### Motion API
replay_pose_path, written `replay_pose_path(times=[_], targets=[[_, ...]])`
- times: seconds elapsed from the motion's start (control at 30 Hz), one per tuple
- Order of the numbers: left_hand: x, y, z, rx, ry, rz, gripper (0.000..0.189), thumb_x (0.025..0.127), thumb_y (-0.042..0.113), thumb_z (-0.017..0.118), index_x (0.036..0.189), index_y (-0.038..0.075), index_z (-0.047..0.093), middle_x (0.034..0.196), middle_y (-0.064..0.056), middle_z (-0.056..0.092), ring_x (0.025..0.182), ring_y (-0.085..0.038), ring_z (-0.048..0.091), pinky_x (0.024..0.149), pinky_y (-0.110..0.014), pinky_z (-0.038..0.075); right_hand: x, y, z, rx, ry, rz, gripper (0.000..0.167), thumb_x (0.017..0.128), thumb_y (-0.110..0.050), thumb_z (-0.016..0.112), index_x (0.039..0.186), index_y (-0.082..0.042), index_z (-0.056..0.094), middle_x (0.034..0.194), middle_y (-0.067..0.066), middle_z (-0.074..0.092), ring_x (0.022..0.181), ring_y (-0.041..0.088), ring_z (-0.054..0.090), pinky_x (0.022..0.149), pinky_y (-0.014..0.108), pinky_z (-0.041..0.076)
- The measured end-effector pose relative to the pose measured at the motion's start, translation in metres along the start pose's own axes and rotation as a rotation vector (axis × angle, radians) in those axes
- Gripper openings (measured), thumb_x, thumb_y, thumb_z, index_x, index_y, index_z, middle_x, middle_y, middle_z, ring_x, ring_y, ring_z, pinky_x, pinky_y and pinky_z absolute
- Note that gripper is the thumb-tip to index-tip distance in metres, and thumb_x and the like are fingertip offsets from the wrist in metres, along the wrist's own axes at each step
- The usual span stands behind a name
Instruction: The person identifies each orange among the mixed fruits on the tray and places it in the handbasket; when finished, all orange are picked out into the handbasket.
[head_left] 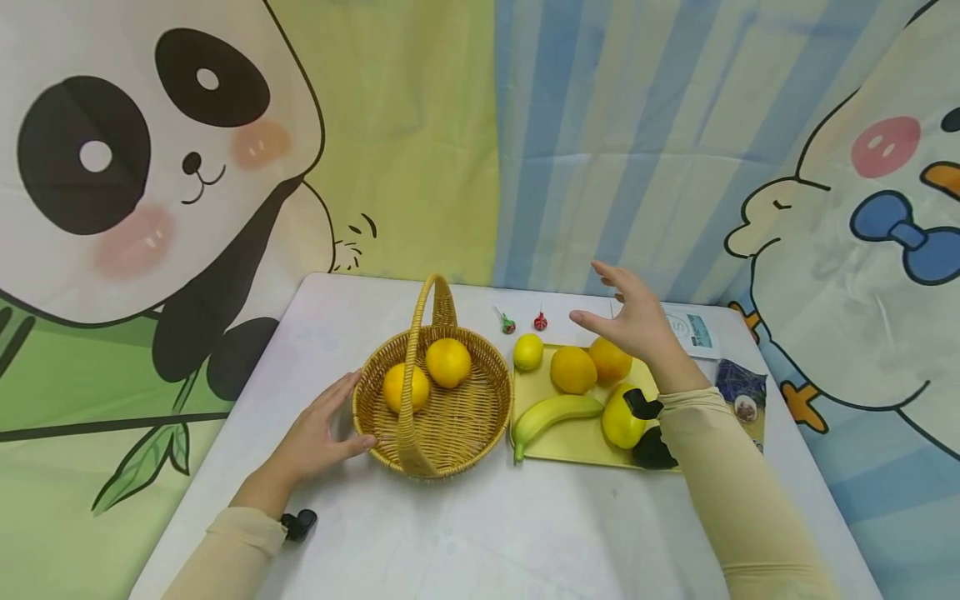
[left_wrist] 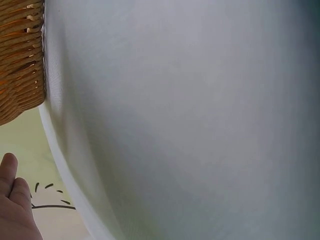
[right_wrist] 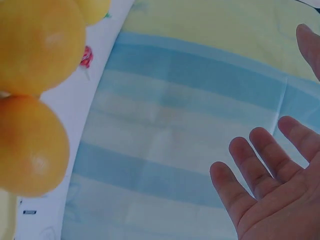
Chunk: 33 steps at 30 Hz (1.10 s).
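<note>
In the head view my left hand [head_left: 318,440] is at the left side of a wicker basket [head_left: 461,429], thumb near the front rim and fingers extended along the side. Two oranges [head_left: 448,363] lie inside, one partly behind the arched handle. My right hand [head_left: 637,321] is raised over the back of a yellow tray [head_left: 570,446], fingers spread and holding nothing. On this tray are two more oranges [head_left: 573,370], a lemon [head_left: 528,352], a banana [head_left: 558,417] and a larger yellow fruit [head_left: 621,418], partly covered by the black wrist camera. The right wrist view shows those oranges [right_wrist: 35,145] beside the spread fingers.
Behind the tray lie a green lollipop [head_left: 508,324] and a red lollipop [head_left: 540,321]. A white packet [head_left: 697,333] and a dark blue packet [head_left: 738,383] lie at the right, partly behind the right arm. Cartoon-printed cloth [head_left: 420,167] hangs beyond the white table [head_left: 465,533].
</note>
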<state>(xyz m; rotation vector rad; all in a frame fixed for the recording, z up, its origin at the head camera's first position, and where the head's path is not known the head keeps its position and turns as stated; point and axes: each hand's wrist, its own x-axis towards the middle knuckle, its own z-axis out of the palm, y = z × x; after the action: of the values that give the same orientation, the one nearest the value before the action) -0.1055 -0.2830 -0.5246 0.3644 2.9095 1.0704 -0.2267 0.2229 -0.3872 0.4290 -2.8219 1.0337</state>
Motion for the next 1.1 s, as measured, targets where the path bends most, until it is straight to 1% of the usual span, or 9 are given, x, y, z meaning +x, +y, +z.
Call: replay_pose_path(times=[0.17,0.3,0.5,0.67,0.8,0.9,1.0,1.1], targets=[[-0.001,0.000,-0.001,0.008,0.005,0.008,0.113,0.078,0.053,0.089,0.168,0.026,0.025,0.172,-0.018,0.030,0.156,-0.047,0.031,0.120,-0.075,0.030,-0.002,0.017,-0.003,-0.020,-0.004,0.022,0.091,0.090,-0.051,0.080,0.164,-0.023,0.035,0.164,0.014,0.043,0.145,0.038,0.046,0.118,0.062,0.043],[-0.001,-0.001,-0.002,0.014,0.010,0.018,0.113,0.079,0.052,0.089,0.168,0.027,0.024,0.171,-0.018,0.030,0.156,-0.047,0.032,0.120,-0.075,0.030,-0.004,0.030,-0.005,-0.049,-0.018,0.060,0.092,0.090,-0.056,0.077,0.165,-0.023,0.034,0.164,0.016,0.042,0.145,0.040,0.046,0.117,0.064,0.043],[-0.001,-0.002,-0.001,0.013,0.005,0.007,0.114,0.079,0.053,0.088,0.168,0.028,0.023,0.172,-0.018,0.030,0.156,-0.047,0.031,0.120,-0.076,0.030,-0.005,0.046,-0.008,-0.103,-0.061,0.100,0.096,0.090,-0.061,0.075,0.165,-0.020,0.033,0.166,0.017,0.040,0.144,0.044,0.044,0.115,0.070,0.040],[-0.001,-0.001,-0.001,0.011,0.005,0.004,0.113,0.079,0.052,0.089,0.168,0.028,0.024,0.172,-0.017,0.030,0.156,-0.047,0.031,0.120,-0.075,0.030,-0.004,0.055,-0.010,-0.129,-0.100,0.125,0.097,0.089,-0.062,0.075,0.165,-0.017,0.034,0.166,0.019,0.039,0.145,0.045,0.043,0.116,0.072,0.039],[-0.001,-0.001,0.000,0.006,0.008,0.007,0.113,0.078,0.052,0.089,0.168,0.027,0.024,0.171,-0.018,0.030,0.156,-0.046,0.031,0.120,-0.075,0.030,-0.004,0.064,-0.010,-0.170,-0.147,0.147,0.100,0.088,-0.066,0.073,0.165,-0.017,0.033,0.164,0.023,0.039,0.143,0.047,0.044,0.114,0.073,0.040],[-0.001,-0.001,0.000,0.002,0.010,0.008,0.113,0.078,0.052,0.089,0.168,0.027,0.025,0.171,-0.018,0.030,0.156,-0.047,0.031,0.120,-0.076,0.029,-0.005,0.070,-0.010,-0.208,-0.197,0.158,0.100,0.088,-0.067,0.073,0.164,-0.015,0.033,0.165,0.026,0.037,0.144,0.050,0.042,0.114,0.074,0.039],[-0.001,-0.001,0.001,0.001,0.011,0.006,0.113,0.078,0.052,0.089,0.168,0.028,0.025,0.172,-0.018,0.030,0.156,-0.047,0.031,0.120,-0.076,0.029,-0.005,0.076,-0.009,-0.234,-0.242,0.161,0.097,0.090,-0.062,0.074,0.163,-0.010,0.035,0.165,0.029,0.034,0.145,0.053,0.040,0.115,0.075,0.037],[-0.001,-0.002,0.001,0.002,0.012,0.004,0.114,0.078,0.053,0.089,0.168,0.029,0.024,0.172,-0.017,0.030,0.156,-0.046,0.031,0.120,-0.076,0.030,-0.005,0.081,-0.007,-0.250,-0.274,0.159,0.095,0.090,-0.057,0.076,0.162,-0.007,0.037,0.163,0.030,0.036,0.143,0.054,0.042,0.115,0.074,0.039]])
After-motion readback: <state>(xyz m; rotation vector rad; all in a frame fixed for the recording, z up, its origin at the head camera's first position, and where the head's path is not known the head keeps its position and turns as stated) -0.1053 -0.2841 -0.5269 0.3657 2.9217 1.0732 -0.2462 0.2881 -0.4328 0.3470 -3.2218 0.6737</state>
